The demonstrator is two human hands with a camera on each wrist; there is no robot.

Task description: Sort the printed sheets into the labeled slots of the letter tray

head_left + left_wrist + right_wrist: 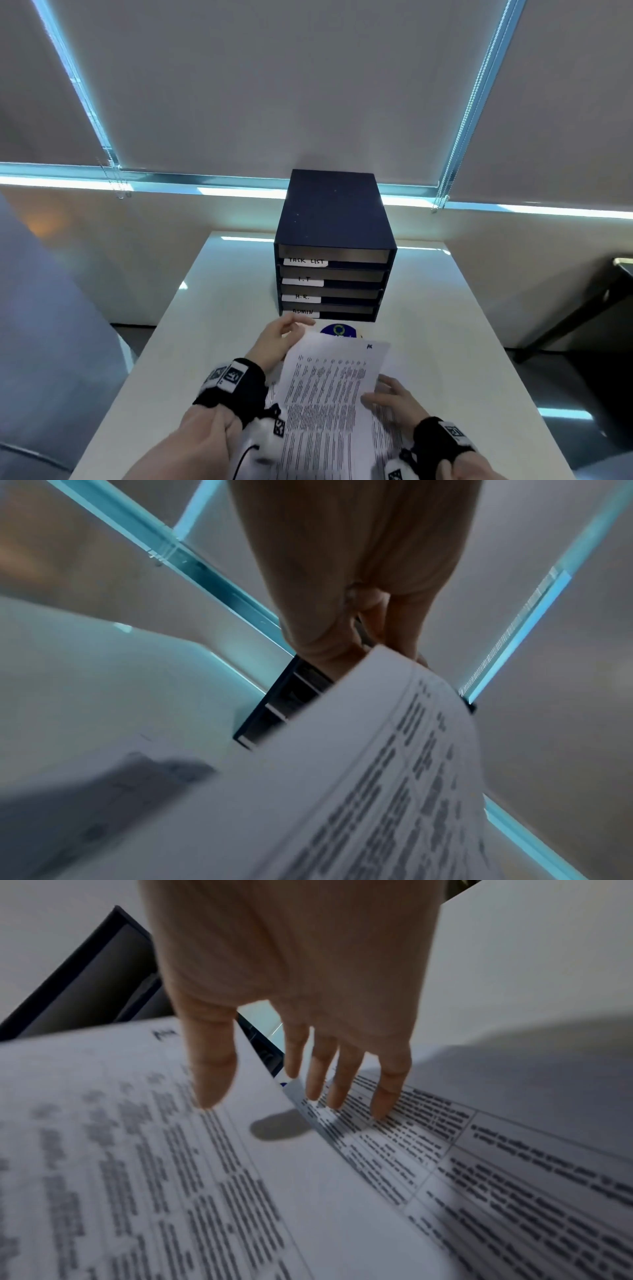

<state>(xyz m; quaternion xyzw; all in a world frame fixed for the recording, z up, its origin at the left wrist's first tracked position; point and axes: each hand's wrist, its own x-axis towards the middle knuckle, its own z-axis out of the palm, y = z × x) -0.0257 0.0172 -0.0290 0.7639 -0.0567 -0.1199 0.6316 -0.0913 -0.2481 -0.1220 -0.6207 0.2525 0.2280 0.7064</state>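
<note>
A dark blue letter tray stands at the back middle of the white table. Its four slots carry labels reading TASK LIST, I.T, H.R. and ADMIN. My left hand pinches the far left corner of a printed sheet and holds it tilted up off the pile, just in front of the ADMIN slot. In the left wrist view the fingers pinch that sheet at its edge. My right hand has straight, spread fingers touching the lower sheet, its thumb over the raised sheet.
A round blue sticker lies on the table between the tray and the papers. A grey chair sits left of the table and dark furniture to the right. Drawn window blinds hang behind the tray.
</note>
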